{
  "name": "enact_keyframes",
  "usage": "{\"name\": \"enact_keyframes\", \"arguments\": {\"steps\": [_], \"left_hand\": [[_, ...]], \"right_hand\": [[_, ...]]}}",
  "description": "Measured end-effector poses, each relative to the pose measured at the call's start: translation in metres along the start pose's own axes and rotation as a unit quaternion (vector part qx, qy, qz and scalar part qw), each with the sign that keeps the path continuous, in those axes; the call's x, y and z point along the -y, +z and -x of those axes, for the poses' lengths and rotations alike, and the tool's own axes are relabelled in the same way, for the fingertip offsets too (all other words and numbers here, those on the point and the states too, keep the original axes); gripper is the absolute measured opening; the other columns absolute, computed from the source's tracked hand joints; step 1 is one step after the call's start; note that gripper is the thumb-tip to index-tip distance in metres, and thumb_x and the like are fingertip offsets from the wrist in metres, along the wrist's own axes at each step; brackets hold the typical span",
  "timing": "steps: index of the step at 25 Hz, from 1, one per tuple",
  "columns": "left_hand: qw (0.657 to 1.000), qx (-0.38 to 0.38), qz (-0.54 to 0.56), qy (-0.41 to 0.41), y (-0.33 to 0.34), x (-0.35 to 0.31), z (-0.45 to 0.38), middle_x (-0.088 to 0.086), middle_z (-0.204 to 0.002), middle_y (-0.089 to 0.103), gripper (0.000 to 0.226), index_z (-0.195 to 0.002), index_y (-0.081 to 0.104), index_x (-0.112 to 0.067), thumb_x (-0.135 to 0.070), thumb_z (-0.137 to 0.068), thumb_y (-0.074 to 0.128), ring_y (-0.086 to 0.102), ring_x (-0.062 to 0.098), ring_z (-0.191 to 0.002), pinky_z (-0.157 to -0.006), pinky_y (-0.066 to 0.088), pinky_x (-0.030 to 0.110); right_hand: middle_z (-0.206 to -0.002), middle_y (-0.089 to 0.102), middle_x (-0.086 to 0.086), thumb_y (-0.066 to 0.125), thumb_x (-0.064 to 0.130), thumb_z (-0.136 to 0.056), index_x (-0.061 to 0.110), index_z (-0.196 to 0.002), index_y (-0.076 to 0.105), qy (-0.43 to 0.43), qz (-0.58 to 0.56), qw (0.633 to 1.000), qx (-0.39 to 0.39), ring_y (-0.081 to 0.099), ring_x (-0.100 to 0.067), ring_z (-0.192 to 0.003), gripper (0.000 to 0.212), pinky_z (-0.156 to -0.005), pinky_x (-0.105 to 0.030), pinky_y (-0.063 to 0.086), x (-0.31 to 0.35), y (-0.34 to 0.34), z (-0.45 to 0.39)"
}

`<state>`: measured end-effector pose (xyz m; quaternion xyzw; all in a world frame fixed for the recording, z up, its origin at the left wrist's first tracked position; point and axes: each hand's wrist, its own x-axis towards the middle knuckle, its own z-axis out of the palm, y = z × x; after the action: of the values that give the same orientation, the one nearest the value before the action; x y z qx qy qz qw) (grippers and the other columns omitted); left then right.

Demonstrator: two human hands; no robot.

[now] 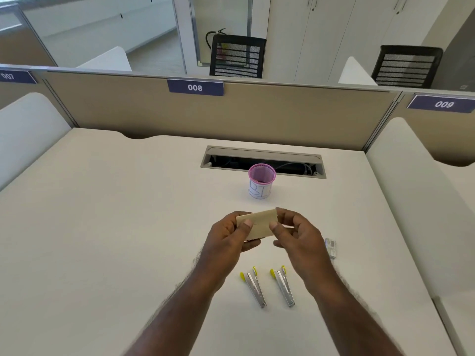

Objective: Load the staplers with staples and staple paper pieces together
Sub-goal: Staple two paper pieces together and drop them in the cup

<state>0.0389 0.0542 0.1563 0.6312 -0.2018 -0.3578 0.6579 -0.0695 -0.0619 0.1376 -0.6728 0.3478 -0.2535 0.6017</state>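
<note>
Two staplers lie on the desk (pixel 128 227), one at about 6 o'clock (pixel 254 287) and the other just to its right (pixel 284 286). One small staple box (pixel 330 247) sits toward 4 o'clock. One tan paper piece (pixel 258 223) is visible, pinched between two hands, the left hand (pixel 228 238) and the right hand (pixel 298 236); whether more sheets lie behind it cannot be told. One pink mesh cup (pixel 261 181) stands at 12 o'clock. Two black chairs show beyond the partition, at 12 o'clock (pixel 237 57) and 2 o'clock (pixel 406 66).

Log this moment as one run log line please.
left hand + right hand: pinch tan paper pieces | two staplers: on desk, untouched | staple box: right
</note>
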Motion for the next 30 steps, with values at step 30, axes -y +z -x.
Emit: {"name": "enact_keyframes", "arguments": {"steps": [30], "left_hand": [[0.746,-0.105,-0.657,0.001,-0.075,0.2,-0.097,0.004,-0.16,0.028,0.063,-0.149,0.037,-0.024,-0.049,-0.093,0.024,0.024,0.033,-0.147,-0.113,0.016,0.065]], "right_hand": [[-0.102,0.066,-0.004,0.052,0.027,-0.09,0.019,-0.096,0.072,-0.107,0.512,0.847,-0.092,0.06,-0.028,-0.094,0.022,-0.064,-0.029,0.036,-0.039,0.038,-0.238]]}}
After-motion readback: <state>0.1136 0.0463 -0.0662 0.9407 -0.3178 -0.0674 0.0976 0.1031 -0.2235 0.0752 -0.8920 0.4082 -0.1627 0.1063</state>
